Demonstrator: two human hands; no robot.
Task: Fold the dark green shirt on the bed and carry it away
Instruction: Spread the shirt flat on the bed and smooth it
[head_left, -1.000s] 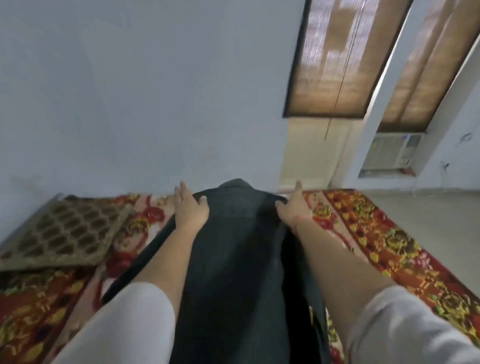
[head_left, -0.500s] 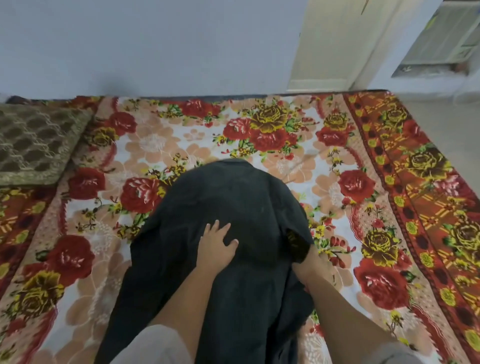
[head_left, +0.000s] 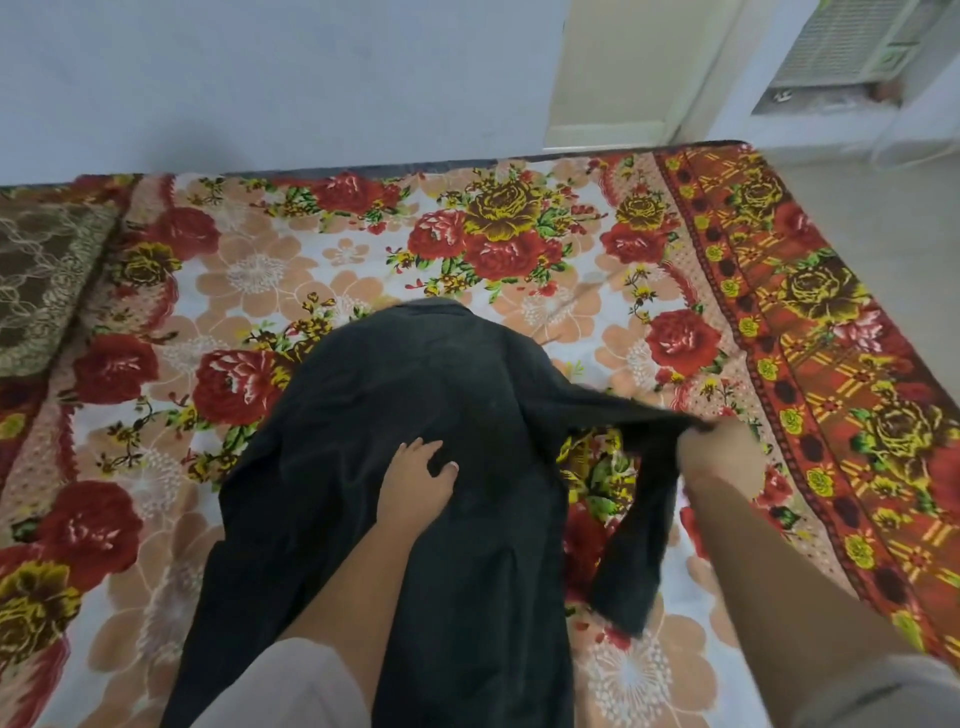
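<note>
The dark green shirt (head_left: 415, 405) lies spread lengthwise on the floral bedsheet (head_left: 270, 270), its collar end pointing at the far wall. My left hand (head_left: 415, 467) rests flat on the middle of the shirt with fingers spread. Off to the shirt's right, my right hand (head_left: 719, 454) grips the right sleeve (head_left: 639, 519) and holds it lifted off the sheet. The sleeve's loose end hangs down toward the near side.
A brown patterned pillow (head_left: 41, 280) lies at the bed's far left. The bed's far edge meets a pale wall (head_left: 260, 78). Beyond the right border of the sheet is bare floor (head_left: 904, 218), with a cream door (head_left: 634, 67) and a cooler unit (head_left: 847, 41) behind.
The view tilted down onto the bed. Both hands came back from the shirt's far end; the left settled on its middle, and the right pulled the sleeve out to the right.
</note>
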